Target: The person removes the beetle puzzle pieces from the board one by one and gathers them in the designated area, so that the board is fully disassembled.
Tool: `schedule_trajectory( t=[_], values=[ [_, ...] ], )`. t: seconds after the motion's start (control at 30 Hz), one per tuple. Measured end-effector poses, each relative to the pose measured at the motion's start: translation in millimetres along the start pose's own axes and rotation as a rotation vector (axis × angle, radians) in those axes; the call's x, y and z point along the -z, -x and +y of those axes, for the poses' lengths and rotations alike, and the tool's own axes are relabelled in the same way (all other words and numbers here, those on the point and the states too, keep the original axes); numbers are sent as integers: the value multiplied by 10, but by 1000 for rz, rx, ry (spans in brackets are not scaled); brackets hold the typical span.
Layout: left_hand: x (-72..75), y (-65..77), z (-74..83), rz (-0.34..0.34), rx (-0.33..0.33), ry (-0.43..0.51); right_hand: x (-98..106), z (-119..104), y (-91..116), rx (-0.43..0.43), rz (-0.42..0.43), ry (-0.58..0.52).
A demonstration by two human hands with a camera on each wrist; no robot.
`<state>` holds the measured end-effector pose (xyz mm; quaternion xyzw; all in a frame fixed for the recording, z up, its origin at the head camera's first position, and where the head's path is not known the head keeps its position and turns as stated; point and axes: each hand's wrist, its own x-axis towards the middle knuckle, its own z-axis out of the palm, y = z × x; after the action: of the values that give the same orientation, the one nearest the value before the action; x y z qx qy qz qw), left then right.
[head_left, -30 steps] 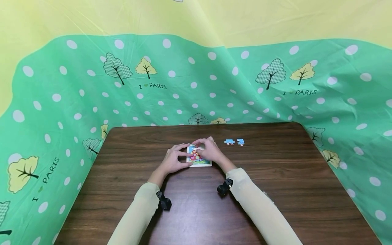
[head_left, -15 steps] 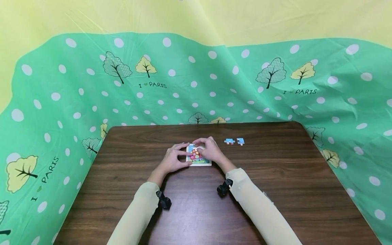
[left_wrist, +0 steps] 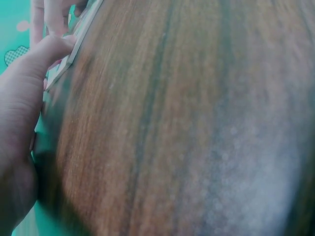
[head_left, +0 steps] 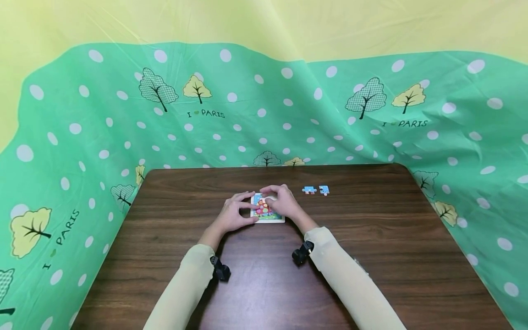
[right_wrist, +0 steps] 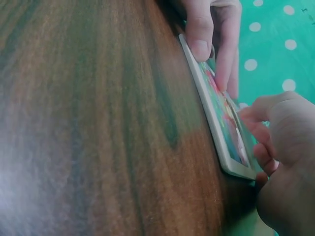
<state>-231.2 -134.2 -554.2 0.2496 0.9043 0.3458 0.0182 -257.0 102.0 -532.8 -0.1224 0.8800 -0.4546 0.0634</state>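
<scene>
A small jigsaw puzzle (head_left: 270, 218) in a white frame lies on the table in the head view, its bright picture partly covered by fingers. My left hand (head_left: 234, 214) holds it from the left, thumb on the near edge and fingers spread over the left side. My right hand (head_left: 284, 204) comes from the right, with bent fingers at the far edge and the thumb on the picture. The right wrist view shows the puzzle (right_wrist: 219, 118) edge-on between both hands. Whether a loose piece sits under the right fingers is hidden.
Two blue puzzle pieces, one on the left (head_left: 309, 190) and one on the right (head_left: 324, 190), lie on the dark wooden table (head_left: 371, 238) right of the frame. Behind stands a green and yellow patterned curtain (head_left: 264, 114). A black camera (head_left: 303, 253) sits at the right wrist.
Both hands stay at the puzzle with almost no visible movement. The two pieces at the right lie where they were. The head view has shifted very slightly.
</scene>
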Motion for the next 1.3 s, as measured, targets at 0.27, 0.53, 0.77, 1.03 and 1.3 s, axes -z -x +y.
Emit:
schedule_trajectory(
  t=[0.27,0.53,0.77,1.03,1.3],
  values=[
    [-7,4,2,13,-4,-3,5,-9,-15,21,-1,-31],
    [9,-1,33,0,11,4,-6,4,-4,26,4,-19],
    [24,-5,47,2,13,7,-15,-2,2,48,-6,10],
    [27,-2,42,3,18,13,-43,4,-26,55,-16,119],
    [20,0,39,9,13,24,-50,-41,-45,33,-39,163]
  ],
)
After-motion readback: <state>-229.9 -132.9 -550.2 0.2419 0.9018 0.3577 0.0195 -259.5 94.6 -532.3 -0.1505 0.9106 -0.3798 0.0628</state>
